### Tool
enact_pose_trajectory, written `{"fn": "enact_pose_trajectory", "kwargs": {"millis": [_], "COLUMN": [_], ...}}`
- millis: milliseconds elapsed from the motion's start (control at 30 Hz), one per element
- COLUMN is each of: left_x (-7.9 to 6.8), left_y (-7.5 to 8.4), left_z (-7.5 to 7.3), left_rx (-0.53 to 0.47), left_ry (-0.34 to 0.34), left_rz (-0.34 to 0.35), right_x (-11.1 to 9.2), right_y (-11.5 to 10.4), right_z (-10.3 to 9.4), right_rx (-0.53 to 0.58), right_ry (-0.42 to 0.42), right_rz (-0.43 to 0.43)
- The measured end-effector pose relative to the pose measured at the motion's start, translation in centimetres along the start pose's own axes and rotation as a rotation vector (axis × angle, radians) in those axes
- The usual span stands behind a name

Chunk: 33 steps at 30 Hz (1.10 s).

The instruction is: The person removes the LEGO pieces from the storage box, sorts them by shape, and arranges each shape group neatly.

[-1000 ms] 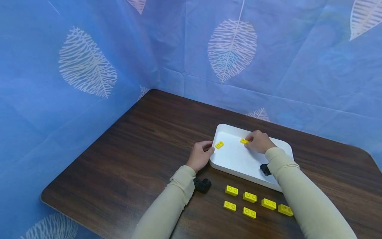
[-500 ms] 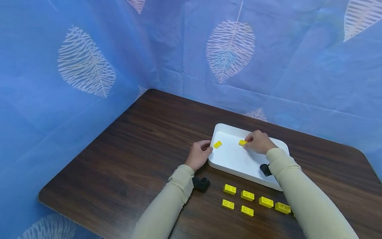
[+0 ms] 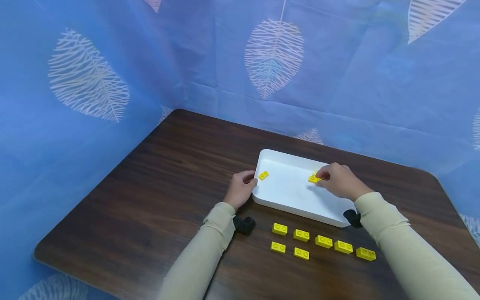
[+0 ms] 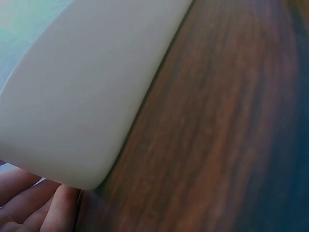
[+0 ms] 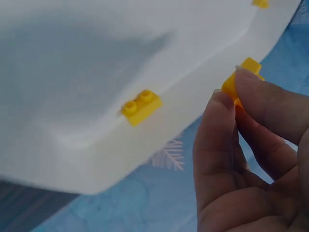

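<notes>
My right hand (image 3: 342, 181) pinches a yellow toy brick (image 5: 231, 88) between thumb and fingertips, over the far side of the white tray (image 3: 296, 196). Close to it, a second yellow brick (image 5: 141, 107) lies at the foot of the tray's far wall, studs showing; in the head view the hand partly hides it. Another brick (image 3: 263, 175) lies at a slant near the tray's left end. My left hand (image 3: 238, 189) holds the tray's left end, thumb at the rim. Its fingers (image 4: 59, 208) curl by the tray's outer corner in the left wrist view.
On the dark wooden table (image 3: 150, 200), several yellow bricks (image 3: 324, 241) stand in two rows before the tray. Black wrist devices (image 3: 244, 225) sit on both wrists. A blue curtain (image 3: 210, 50) with white leaf prints hangs behind and to the left.
My right hand has shifted right along the tray with its brick, uncovering part of another at the far wall. The head view has turned slightly right. The left hand stays at the tray's end.
</notes>
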<state>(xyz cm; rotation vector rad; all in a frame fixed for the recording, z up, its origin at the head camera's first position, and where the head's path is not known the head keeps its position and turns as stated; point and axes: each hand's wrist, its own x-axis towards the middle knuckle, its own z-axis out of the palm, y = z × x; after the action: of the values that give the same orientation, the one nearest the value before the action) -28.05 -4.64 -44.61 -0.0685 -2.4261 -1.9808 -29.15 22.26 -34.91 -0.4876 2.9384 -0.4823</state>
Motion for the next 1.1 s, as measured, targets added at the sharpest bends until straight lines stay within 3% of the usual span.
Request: {"fn": "enact_pose_trajectory", "kwargs": {"millis": [267,500,700,1100], "left_x": [0.0,0.1,0.3,0.4], "left_y": [0.0,-0.1,0.1,0.1], "left_z": [0.0,0.2,0.2,0.3], "left_rx": [0.018,0.038,0.051,0.047], "left_ry": [0.022,0.024,0.013,0.016], "left_rz": [-0.021,-0.026,-0.017,-0.017], "right_x": [-4.4,-8.8,-11.9,-14.5], "right_y": [-0.3,-0.2,-0.1,-1.4], "right_z": [-0.2,0.6,2.1,6.8], "right_rx": [-0.04,-0.05,-0.072,-0.053], "right_ry": [0.033,0.11,0.142,0.137], "right_rz": [-0.019,-0.047,-0.018,-0.038]}}
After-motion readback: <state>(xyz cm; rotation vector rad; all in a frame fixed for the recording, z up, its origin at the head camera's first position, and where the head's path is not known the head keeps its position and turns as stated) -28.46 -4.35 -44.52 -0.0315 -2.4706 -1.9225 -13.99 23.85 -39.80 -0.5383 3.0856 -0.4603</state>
